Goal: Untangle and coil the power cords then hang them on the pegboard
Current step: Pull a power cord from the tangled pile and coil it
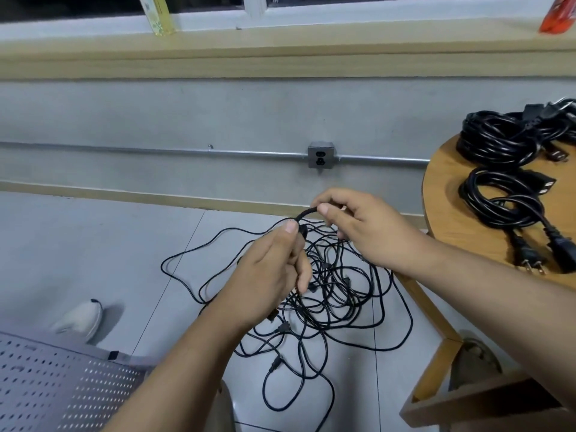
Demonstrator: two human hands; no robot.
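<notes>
A tangle of thin black power cords point(327, 304) lies spread on the grey tiled floor. Above it, my left hand point(271, 275) grips a black cord near its plug, fingers curled round it. My right hand point(361, 227) pinches the same cord point(304, 214) a little farther along, between thumb and fingers, so a short arc of cord runs between the two hands. Coiled black cords point(501, 201) with plugs lie on the round wooden table point(445, 213) at the right, and a second, bigger bundle point(511, 141) lies behind them. A grey pegboard point(50, 391) lies at the lower left.
A wall outlet box point(321, 156) on a metal conduit sits on the grey wall ahead. A white shoe point(79, 319) is on the floor at left. The table's wooden leg and base point(436, 328) stand right of the tangle. A window sill runs along the top.
</notes>
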